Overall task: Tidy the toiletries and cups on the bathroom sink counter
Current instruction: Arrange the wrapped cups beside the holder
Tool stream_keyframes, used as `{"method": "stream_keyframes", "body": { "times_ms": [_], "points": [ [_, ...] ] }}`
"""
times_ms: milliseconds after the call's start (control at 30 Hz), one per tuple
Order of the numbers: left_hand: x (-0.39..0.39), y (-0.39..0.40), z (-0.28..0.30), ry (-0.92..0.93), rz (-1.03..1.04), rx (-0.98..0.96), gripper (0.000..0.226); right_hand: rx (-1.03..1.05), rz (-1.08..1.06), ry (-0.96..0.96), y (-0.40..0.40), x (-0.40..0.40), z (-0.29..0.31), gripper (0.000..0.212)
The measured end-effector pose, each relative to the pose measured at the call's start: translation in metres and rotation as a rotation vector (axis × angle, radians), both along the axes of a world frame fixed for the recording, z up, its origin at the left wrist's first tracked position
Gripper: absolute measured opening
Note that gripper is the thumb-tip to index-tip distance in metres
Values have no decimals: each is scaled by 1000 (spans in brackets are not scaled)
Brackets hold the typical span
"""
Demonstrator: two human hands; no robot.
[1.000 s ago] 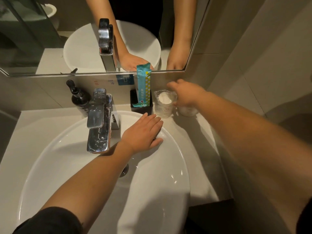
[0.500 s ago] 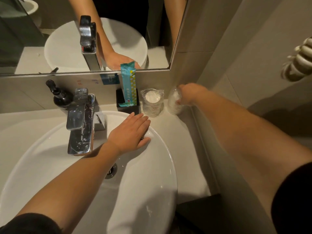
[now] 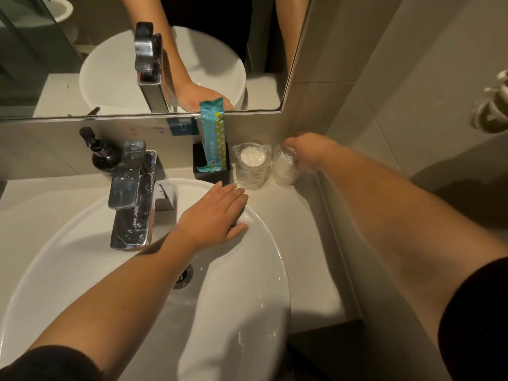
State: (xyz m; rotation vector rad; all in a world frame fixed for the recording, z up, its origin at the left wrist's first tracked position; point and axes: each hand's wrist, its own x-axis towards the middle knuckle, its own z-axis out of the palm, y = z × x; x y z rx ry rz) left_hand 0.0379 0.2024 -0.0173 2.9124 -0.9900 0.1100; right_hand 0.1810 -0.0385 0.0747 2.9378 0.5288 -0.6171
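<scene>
Two plastic-wrapped cups stand side by side at the back right of the counter (image 3: 310, 243). My right hand (image 3: 309, 151) grips the top of the right cup (image 3: 284, 170), close to the corner of the wall. The left cup (image 3: 251, 167) stands free beside it. A black holder (image 3: 210, 170) left of the cups carries a tall teal toiletry packet (image 3: 213, 133). My left hand (image 3: 217, 215) lies flat, fingers spread, on the rim of the white basin (image 3: 264, 243).
A chrome faucet (image 3: 134, 196) stands at the basin's back, with a black pump bottle (image 3: 103, 155) behind it on the left. A mirror (image 3: 82, 64) runs along the back wall. The tiled right wall (image 3: 398, 92) closes in the counter. The drain (image 3: 182, 277) shows in the basin.
My right hand has moved the right cup from beside the left cup toward the corner and set it upright on the counter. My left hand has stayed on the basin rim.
</scene>
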Motion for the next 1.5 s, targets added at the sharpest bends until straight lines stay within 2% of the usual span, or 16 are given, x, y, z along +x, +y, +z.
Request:
{"method": "stream_keyframes", "body": {
  "times_ms": [467,800,967,1100,1167,1267,1367,1500],
  "points": [
    [0,1,-1,-16,-1,-5,65,-3,8,-21,-6,2,-4,54],
    [0,1,-3,-35,-13,-33,64,23,-25,-26,-7,-2,-3,42],
    [0,0,-3,-66,-21,-45,62,41,-45,-21,-11,0,7,61],
    [-1,0,0,-62,-12,-28,62,75,30,-91,-7,-6,25,69],
    [-2,-1,1,-56,-8,-23,62,123,110,-221,9,-16,32,59],
    [-2,-1,2,-62,-12,-12,62,228,282,-374,49,-36,29,34],
    [-2,0,3,-54,-12,-12,63,231,390,-312,87,-48,11,23],
    [-1,-1,2,-60,-20,-24,60,175,395,-228,101,-43,-15,23]
  ]
}}
